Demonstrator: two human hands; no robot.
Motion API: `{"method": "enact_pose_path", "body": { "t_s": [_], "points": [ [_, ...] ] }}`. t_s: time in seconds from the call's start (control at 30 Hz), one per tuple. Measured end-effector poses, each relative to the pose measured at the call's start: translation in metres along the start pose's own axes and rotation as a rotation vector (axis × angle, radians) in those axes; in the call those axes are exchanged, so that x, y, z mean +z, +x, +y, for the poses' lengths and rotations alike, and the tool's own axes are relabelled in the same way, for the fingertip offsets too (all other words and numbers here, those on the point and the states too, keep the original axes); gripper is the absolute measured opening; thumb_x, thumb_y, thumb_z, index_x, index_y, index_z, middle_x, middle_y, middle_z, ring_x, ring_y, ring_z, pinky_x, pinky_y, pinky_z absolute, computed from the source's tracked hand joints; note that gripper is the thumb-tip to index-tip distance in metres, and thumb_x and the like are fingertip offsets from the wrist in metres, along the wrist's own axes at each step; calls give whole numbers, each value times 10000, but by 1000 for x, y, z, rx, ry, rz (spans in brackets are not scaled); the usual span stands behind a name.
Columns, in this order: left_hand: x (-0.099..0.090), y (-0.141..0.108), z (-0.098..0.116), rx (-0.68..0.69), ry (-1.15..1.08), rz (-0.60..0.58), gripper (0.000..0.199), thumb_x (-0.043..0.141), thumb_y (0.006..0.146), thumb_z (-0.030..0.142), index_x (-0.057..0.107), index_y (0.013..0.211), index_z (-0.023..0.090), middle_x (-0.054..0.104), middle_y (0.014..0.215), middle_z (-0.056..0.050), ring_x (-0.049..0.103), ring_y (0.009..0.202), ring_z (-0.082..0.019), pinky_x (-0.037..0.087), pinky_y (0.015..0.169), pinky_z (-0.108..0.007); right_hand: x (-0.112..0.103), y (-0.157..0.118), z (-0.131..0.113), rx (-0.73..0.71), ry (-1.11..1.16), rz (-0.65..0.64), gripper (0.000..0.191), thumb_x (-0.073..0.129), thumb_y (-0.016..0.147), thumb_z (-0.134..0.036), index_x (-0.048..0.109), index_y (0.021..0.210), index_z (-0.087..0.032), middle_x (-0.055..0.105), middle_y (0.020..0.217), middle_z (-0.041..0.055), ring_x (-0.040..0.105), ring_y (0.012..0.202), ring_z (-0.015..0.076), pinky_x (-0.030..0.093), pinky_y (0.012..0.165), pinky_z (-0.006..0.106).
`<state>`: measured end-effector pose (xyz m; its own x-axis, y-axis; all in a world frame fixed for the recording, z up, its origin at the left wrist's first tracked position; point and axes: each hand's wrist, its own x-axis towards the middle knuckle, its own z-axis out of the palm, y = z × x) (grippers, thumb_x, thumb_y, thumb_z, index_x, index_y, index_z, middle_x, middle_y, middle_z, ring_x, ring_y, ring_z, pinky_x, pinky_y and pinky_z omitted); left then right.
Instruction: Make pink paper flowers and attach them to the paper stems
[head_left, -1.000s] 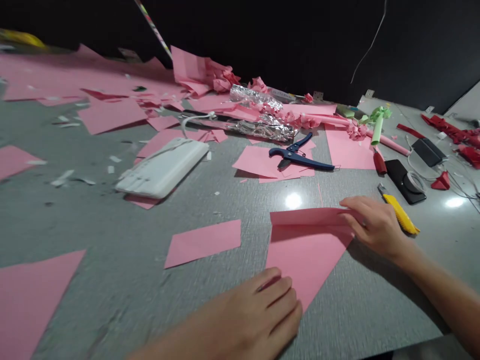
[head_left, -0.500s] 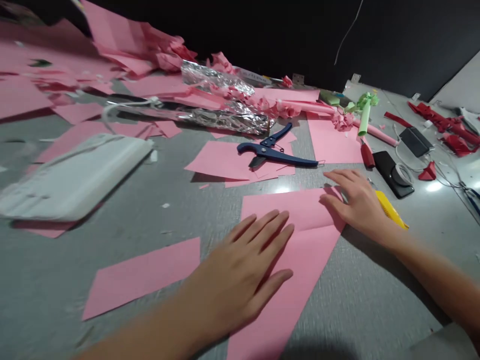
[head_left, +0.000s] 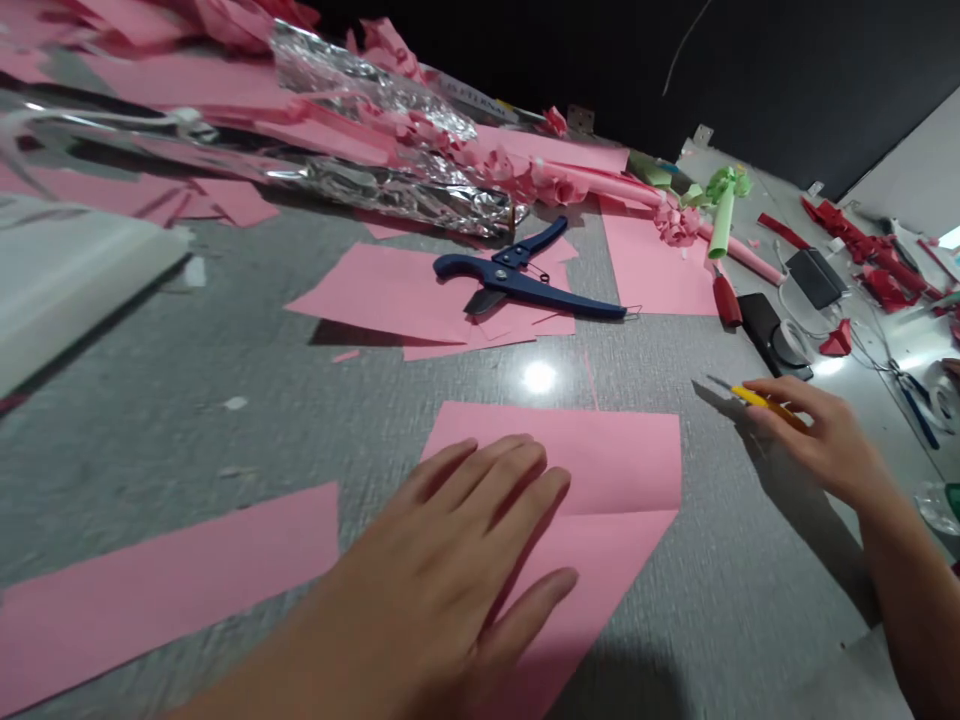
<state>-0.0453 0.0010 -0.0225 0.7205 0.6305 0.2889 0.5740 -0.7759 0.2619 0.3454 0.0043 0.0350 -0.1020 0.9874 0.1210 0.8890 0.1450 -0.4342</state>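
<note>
Beneath my left hand (head_left: 457,570) lies a sheet of pink paper (head_left: 622,460) with a crease running across it. The fingers of that hand are stretched out and press on the sheet. Right of the paper, my right hand (head_left: 825,440) is closed around a yellow utility knife (head_left: 769,405), held just above the table. Its blade points left, toward the far edge of the sheet. A separate pink strip (head_left: 172,590) rests left of my left hand.
Beyond the sheet, dark blue cutters (head_left: 532,280) lie on pink scraps (head_left: 360,290). Crinkled foil (head_left: 405,195) and pink paper flowers (head_left: 555,185) are behind them. At right are a red-handled tool (head_left: 725,300), a black phone-like slab (head_left: 765,325) and blue-handled pliers (head_left: 915,400). A white slab (head_left: 75,270) is at left.
My right hand has left the paper's right edge and picked up the yellow utility knife. My left hand stays on the sheet. The view has shifted closer.
</note>
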Motion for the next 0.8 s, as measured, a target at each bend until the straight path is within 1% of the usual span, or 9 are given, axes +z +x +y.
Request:
{"method": "enact_pose_path", "body": {
  "t_s": [0.1,0.17,0.27,0.33,0.4,0.5,0.63,0.73,0.8],
  "points": [
    [5,7,-1,-16,46,5,455,533,1041,506,660,1344,190,694,1260,-153,627,1156,-372,459,999,-540,-7,-5,-24,-87,126,-10,213,639,1076,-338,775,1229,-280,766,1065,63,719,889,216,568,721,316],
    [6,9,-2,-3,93,11,514,539,1030,512,633,1416,185,674,1328,-183,610,1200,-401,458,984,-561,-9,-11,-39,-177,193,-63,230,627,1080,-267,769,1256,-306,760,1019,42,698,820,187,545,674,290],
    [6,8,-2,2,123,20,576,562,1008,530,627,1448,164,673,1358,-211,626,1172,-422,480,937,-576,-7,-18,-55,-303,288,-212,303,626,1073,-213,752,1324,-326,784,977,33,721,795,188,564,668,290],
    [6,7,-3,12,102,13,595,562,1010,532,632,1446,133,680,1368,-223,635,1192,-432,487,973,-595,-2,-19,-61,-333,355,-241,291,639,1068,-212,769,1303,-323,808,962,36,749,791,199,582,661,292],
    [8,6,-4,16,58,20,608,545,1028,521,609,1478,118,642,1473,-227,590,1335,-439,437,1116,-621,4,-16,-62,-327,386,-219,248,647,1067,-228,794,1252,-305,821,949,42,763,776,201,587,645,288],
    [16,5,-6,4,-2,29,671,505,1056,550,521,1572,122,491,1668,-208,456,1532,-409,287,1291,-613,13,-9,-62,-300,344,-250,220,644,1075,-258,814,1214,-275,821,941,46,756,756,188,570,638,280],
    [16,5,-8,-50,-75,-66,710,482,1059,597,454,1637,185,385,1751,-156,386,1600,-387,230,1335,-611,20,1,-61,-215,342,-342,224,655,1076,-347,841,1178,-274,821,961,46,745,778,193,576,653,283],
    [11,8,-11,-86,-142,-163,707,527,1043,578,434,1653,232,346,1774,-109,331,1621,-428,201,1328,-671,24,6,-60,-125,377,-351,235,704,1046,-407,861,1147,-264,814,946,46,724,753,190,554,605,271],
    [9,9,-13,-95,-175,-184,716,541,1036,581,417,1660,252,341,1776,-93,315,1623,-446,196,1317,-702,26,9,-60,-98,391,-359,237,718,1035,-412,868,1133,-258,805,929,47,711,744,184,538,595,267]
  ]
}}
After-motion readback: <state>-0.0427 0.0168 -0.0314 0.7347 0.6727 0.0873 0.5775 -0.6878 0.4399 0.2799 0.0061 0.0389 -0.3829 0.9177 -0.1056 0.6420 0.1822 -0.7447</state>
